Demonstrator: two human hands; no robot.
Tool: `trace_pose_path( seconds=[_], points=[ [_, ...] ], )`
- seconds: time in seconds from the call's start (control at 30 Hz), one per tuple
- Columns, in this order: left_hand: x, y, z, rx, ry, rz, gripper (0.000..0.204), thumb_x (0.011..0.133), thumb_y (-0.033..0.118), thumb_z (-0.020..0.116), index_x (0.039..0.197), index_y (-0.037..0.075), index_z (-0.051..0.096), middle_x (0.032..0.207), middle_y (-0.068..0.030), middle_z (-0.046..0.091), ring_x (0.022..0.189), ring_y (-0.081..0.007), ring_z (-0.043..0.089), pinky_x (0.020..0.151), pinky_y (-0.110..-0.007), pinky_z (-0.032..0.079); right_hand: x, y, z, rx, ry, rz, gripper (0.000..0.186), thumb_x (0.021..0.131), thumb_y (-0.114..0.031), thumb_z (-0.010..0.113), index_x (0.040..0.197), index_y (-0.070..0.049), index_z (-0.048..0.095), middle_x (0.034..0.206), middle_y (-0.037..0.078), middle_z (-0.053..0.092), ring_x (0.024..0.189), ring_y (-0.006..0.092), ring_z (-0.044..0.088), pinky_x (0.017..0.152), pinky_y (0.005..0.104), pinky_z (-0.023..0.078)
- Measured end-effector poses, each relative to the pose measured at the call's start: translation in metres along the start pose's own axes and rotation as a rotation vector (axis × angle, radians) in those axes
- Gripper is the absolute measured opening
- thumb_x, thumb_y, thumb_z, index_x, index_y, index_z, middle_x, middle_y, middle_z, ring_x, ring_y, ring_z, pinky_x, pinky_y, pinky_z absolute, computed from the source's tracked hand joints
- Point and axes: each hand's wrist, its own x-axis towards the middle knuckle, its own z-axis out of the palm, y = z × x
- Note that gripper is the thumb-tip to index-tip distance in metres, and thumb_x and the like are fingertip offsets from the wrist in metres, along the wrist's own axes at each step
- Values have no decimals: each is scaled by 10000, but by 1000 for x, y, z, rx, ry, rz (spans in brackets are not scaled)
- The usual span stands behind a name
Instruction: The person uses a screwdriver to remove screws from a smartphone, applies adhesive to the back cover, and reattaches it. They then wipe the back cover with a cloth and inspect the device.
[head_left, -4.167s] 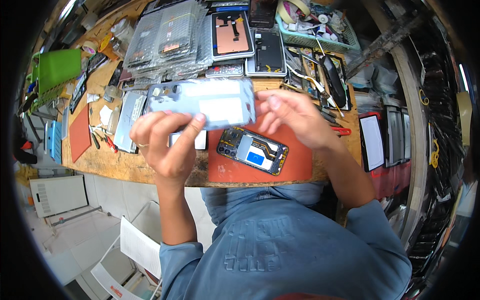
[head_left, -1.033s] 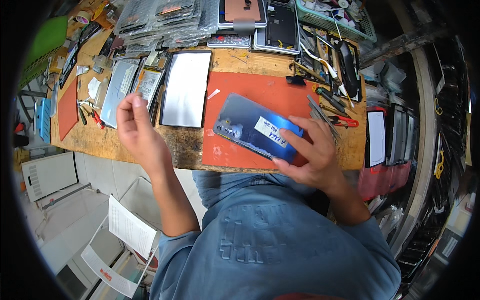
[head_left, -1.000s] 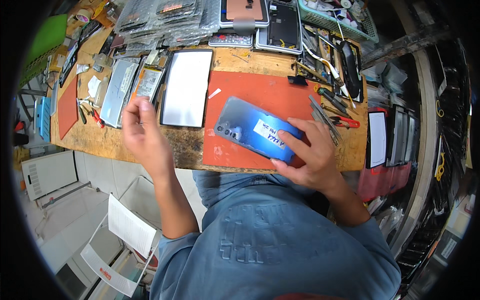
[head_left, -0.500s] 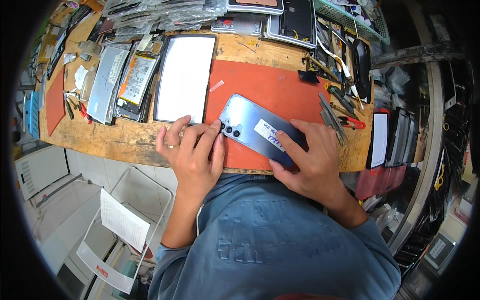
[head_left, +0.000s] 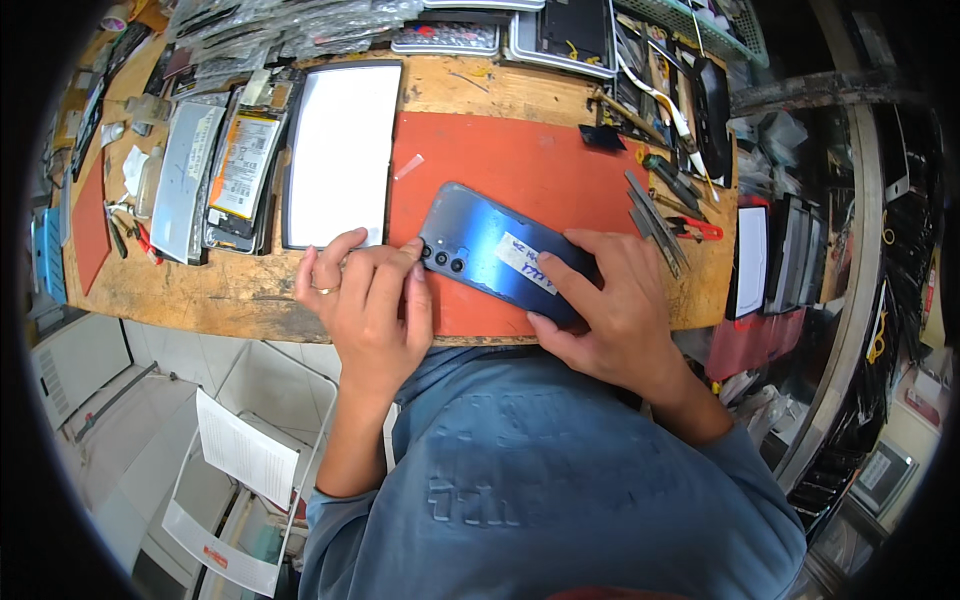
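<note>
A blue smartphone [head_left: 482, 240] lies slanted, back side up, with its camera lenses toward the left and a handwritten white label [head_left: 526, 263] on its back. My right hand [head_left: 615, 310] grips its lower right end, thumb on the near edge, index finger on the label, the others at the far edge. At the camera end, my left hand [head_left: 372, 300] has its index fingertip by the uppermost lens and its thumb close beside, closed against the phone's edge. The remaining left fingers are bent, one wearing a ring. The phone's screen side is hidden.
Beneath the phone is a red mat [head_left: 480, 140] on a wooden bench [head_left: 200, 290]. A white panel in a dark frame [head_left: 340, 150] and opened phones [head_left: 245, 165] lie left. Right are metal tools [head_left: 655, 225] and red-handled cutters [head_left: 695, 228]. Bagged parts [head_left: 280, 30] pile up behind.
The whole view has shifted slightly, moving the bench and phone leftward in the picture. The phone's back now reflects a deeper blue. Both hands keep nearly the same places on it.
</note>
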Motion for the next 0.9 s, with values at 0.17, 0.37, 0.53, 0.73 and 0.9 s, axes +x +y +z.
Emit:
trace_pose_path(
  seconds=[0.17,0.37,0.53,0.73,0.9],
  points=[
    [-3,-1,0,-33,48,-23,216,883,67,708,1079,114,783,1012,-18,726,1198,-279,639,1210,-514,251,0,-2,-1,-3,11,8,549,727,-230,917,1220,-68,740,1277,173,641,1119,346,627,943,489,456],
    [-7,-6,1,-101,193,-74,212,889,26,688,1073,80,779,1002,-39,750,1134,-295,668,1176,-500,296,-2,-2,1,3,28,13,537,731,-233,914,1211,-70,738,1271,163,644,1122,340,627,949,488,451],
    [-7,-6,3,-100,226,-63,209,886,24,688,1065,80,781,984,-36,749,1131,-290,667,1170,-484,306,-3,-1,0,10,26,15,519,740,-234,913,1202,-75,739,1278,156,640,1138,339,622,966,489,446],
    [-7,-6,2,-100,234,-51,201,890,25,693,1059,83,783,982,-34,748,1131,-286,668,1160,-476,313,-4,-2,1,5,15,20,523,749,-242,913,1213,-78,737,1295,149,632,1164,337,611,985,492,438],
    [-7,-5,1,-97,232,-42,193,893,26,693,1052,84,786,991,-38,744,1133,-293,664,1148,-471,323,-6,-3,1,-5,21,24,553,750,-264,920,1237,-77,736,1308,148,629,1180,342,607,1010,500,436]
  ],
)
